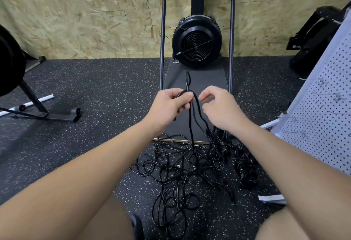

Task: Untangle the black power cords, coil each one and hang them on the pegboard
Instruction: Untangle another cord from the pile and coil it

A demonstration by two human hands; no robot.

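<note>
1. Black rubber power cord (192, 125) hangs near-vertical from our left hand (171, 104), which pinches its looped top above the tangled cord pile (182, 165).
2. Our right hand (216, 106) hovers beside it, fingers loosely curled, holding nothing.
3. We see no readable writing.

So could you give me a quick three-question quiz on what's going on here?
1. True or false: the left hand holds a black cord.
2. Where does the white pegboard stand: A) to the person's left, B) to the person's right?
3. Fill in: the tangled cords lie on the ____.

Key: 1 true. 2 B. 3 floor; the right hand has curled fingers, its grip unclear.
</note>
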